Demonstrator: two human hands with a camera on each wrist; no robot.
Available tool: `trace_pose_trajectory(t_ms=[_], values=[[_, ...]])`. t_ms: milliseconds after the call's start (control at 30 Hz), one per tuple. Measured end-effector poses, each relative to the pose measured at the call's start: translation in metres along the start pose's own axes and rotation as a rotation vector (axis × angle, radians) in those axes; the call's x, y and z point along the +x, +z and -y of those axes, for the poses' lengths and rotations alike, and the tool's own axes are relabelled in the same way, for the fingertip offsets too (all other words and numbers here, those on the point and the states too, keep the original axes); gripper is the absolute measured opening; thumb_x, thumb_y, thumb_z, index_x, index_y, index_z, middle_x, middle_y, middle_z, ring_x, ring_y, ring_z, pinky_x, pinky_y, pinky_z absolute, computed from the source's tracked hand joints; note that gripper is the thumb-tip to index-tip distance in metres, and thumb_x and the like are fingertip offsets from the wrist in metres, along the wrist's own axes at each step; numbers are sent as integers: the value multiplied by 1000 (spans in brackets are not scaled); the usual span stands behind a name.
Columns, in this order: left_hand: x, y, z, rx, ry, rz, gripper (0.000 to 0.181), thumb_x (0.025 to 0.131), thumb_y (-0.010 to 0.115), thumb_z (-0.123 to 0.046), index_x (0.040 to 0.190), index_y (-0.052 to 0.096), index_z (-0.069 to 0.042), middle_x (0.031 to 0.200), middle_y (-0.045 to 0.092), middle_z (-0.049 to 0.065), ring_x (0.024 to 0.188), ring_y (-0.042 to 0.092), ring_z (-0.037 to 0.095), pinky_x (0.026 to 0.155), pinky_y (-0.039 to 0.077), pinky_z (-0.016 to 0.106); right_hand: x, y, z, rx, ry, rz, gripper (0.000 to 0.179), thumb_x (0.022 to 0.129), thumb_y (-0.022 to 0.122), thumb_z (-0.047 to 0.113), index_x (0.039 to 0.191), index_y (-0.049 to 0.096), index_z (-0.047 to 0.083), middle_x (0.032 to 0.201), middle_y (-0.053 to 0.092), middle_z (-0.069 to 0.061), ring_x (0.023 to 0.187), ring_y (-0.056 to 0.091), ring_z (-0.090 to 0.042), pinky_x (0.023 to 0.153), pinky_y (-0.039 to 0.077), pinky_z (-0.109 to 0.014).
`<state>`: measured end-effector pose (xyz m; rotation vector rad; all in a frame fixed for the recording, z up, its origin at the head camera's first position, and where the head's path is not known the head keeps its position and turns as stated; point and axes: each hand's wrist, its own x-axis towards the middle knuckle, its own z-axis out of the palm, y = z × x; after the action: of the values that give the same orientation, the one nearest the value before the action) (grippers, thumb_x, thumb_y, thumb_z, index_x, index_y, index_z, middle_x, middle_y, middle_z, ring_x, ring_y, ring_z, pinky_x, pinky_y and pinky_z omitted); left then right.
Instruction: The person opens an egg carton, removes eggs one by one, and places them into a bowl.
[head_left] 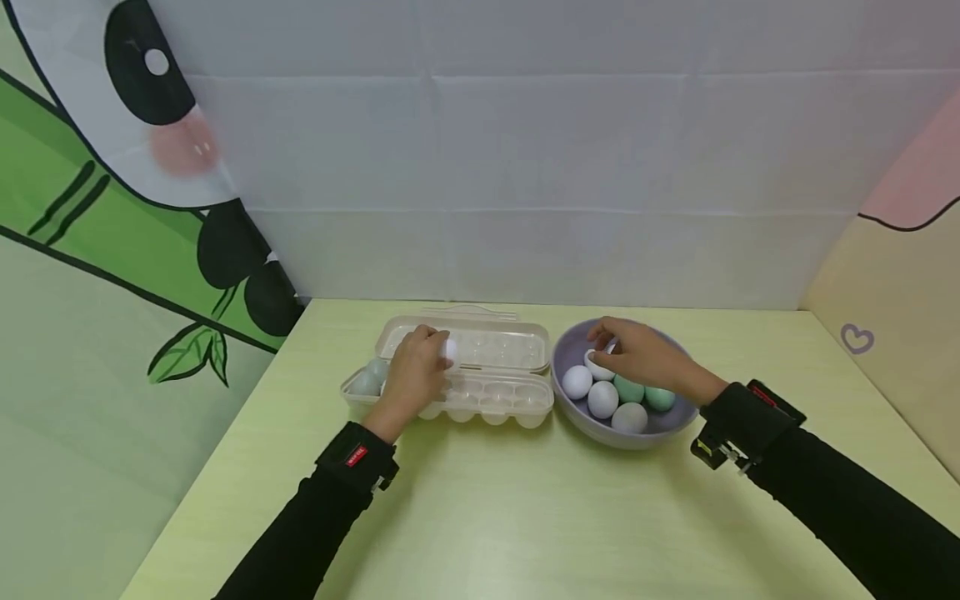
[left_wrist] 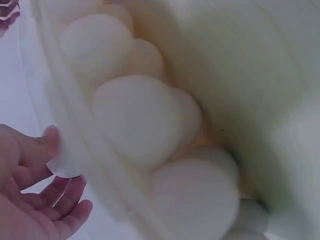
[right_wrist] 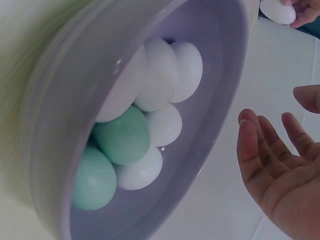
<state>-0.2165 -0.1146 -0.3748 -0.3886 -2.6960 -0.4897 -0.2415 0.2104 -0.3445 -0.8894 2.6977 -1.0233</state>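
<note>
My left hand (head_left: 414, 375) pinches a white egg (head_left: 450, 350) between thumb and fingers, over the left part of a clear plastic egg carton (head_left: 525, 398). The carton's lid (head_left: 510, 343) is folded back. Pale eggs (head_left: 369, 379) sit in its left end, partly hidden by that hand; several cups on the right hold nothing. Over the lilac bowl (head_left: 626, 442) hovers my right hand (head_left: 648, 357), its fingers loosely bent and nothing between them, as the right wrist view shows. White eggs (right_wrist: 157, 75) and green eggs (right_wrist: 122, 137) lie inside the bowl.
The carton and bowl stand side by side on a pale yellow table (head_left: 480, 517). Behind the table rises a white wall covering (head_left: 562, 183). A cartoon-printed panel (head_left: 112, 292) flanks the left side, and a beige panel (head_left: 900, 333) the right.
</note>
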Motion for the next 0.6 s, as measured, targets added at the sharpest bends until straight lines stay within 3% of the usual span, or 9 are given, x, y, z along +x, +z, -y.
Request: trace_pose_trajectory(t_ms=[133, 233, 433, 600], values=[[-7, -8, -16, -87, 107, -89, 38, 77, 69, -8, 110, 55, 3, 101, 54, 18, 89, 53, 32, 78, 47, 41, 0, 9, 11, 20, -41, 0, 25, 89, 55, 18, 111, 50, 8, 96, 55, -5, 84, 54, -20, 72, 45, -37], [-8, -14, -33, -190, 130, -126, 37, 77, 70, -11, 109, 55, 1, 101, 54, 16, 91, 53, 28, 77, 47, 41, 3, 13, 20, 45, -85, 12, 29, 88, 57, 17, 114, 48, 9, 100, 55, -6, 88, 53, -20, 74, 46, -36], [-9, -18, -59, -432, 84, -107, 35, 78, 68, -15, 109, 57, -4, 98, 54, 9, 85, 53, 20, 73, 47, 36, 8, 25, 44, 168, -223, 20, 50, 83, 65, 20, 123, 38, 12, 115, 48, -9, 99, 51, -25, 77, 48, -38], [-8, -19, -73, -600, 36, -59, 33, 80, 66, -13, 110, 56, -3, 99, 55, 11, 85, 57, 19, 76, 49, 34, 9, 36, 59, 150, -335, -46, 59, 80, 68, 19, 127, 34, 12, 124, 42, -5, 100, 49, -19, 74, 49, -33]])
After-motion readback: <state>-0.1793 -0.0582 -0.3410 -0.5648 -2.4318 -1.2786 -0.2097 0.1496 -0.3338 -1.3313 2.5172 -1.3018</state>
